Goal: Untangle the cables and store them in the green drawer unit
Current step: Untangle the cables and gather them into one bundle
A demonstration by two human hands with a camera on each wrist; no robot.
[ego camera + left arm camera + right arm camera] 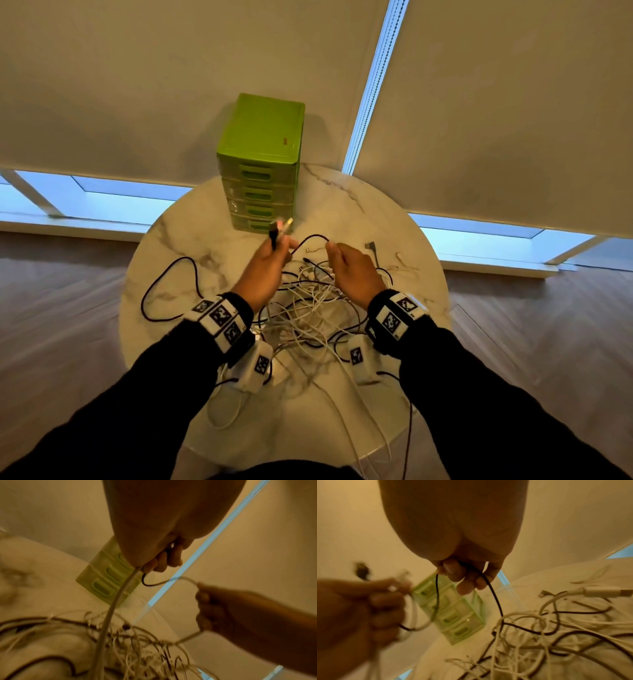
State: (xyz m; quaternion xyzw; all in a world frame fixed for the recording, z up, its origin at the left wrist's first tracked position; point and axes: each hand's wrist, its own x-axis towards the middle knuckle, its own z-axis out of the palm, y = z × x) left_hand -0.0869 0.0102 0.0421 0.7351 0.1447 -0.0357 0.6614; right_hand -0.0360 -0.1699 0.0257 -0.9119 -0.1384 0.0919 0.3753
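Head view shows the black cable [310, 238] arching between the two hands above a heap of black and white cables [308, 308] on the round marble table [394, 219]. The left hand [265, 265] is curled round a small bunch of plug ends, one black and at least one white, which stick up above the fist. The right hand [352, 270] pinches the black cable a little farther along, fingers curled round it; in the right wrist view the cable runs down from those fingers [452, 568] into the heap, where it passes among white strands.

The step in hand looks like drawing one black cable free of the tangle. To do it well, the left hand should probably keep the plug ends firm while the right slides along the cable toward the heap, not tugging. Where the black line dips under a white loop, lifting that loop over it would likely serve better than pulling hard, since a pull may tighten the knot or drag the whole heap off the table edge. Another black cable [161, 291] lies in a wide loop to the left; whether it belongs to the same line cannot be told.

The green drawer unit [262, 150] stands upright at the far side of the table, just beyond the hands, with its drawers apparently closed, so one will need opening once the cable is free and coiled.
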